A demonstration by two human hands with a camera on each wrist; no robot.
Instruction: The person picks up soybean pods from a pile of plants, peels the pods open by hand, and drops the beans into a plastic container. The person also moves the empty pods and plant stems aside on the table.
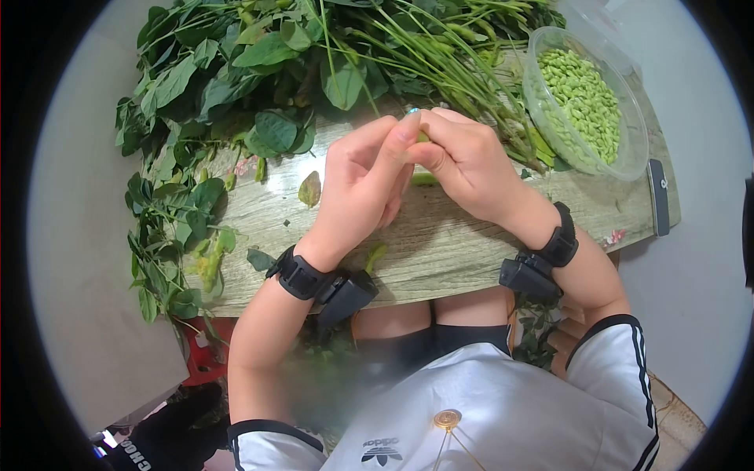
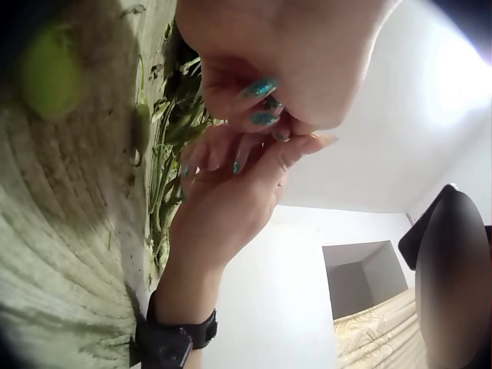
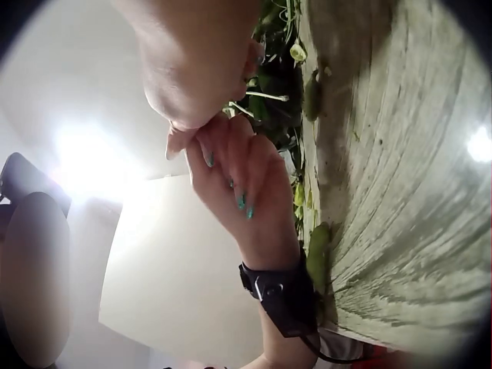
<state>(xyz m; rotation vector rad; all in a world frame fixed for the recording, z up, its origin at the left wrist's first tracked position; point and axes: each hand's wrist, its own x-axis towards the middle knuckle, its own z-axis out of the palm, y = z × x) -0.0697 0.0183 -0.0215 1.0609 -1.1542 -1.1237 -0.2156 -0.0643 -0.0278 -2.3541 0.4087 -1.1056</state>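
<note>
Over the table, my left hand [image 1: 357, 177] and right hand [image 1: 471, 161] meet at the fingertips. A bit of green bean pod [image 1: 423, 137] shows between them, pinched by both thumbs and forefingers; most of it is hidden by the fingers. Another green pod [image 1: 424, 180] lies on the tabletop below the hands. In the left wrist view, the right hand [image 2: 219, 211] reaches up to the left, its fingers curled. The right wrist view shows the left hand [image 3: 242, 181] with curled fingers and green-painted nails.
Leafy bean stalks [image 1: 267, 71] pile along the far side and left of the wooden table [image 1: 440, 251]. A clear plastic tub [image 1: 628, 161] of shelled green beans [image 1: 581, 98] stands at the right. Beside it, a phone-like dark object [image 1: 658, 196] lies at the edge. A yellowed leaf [image 1: 309, 189] lies near the left hand.
</note>
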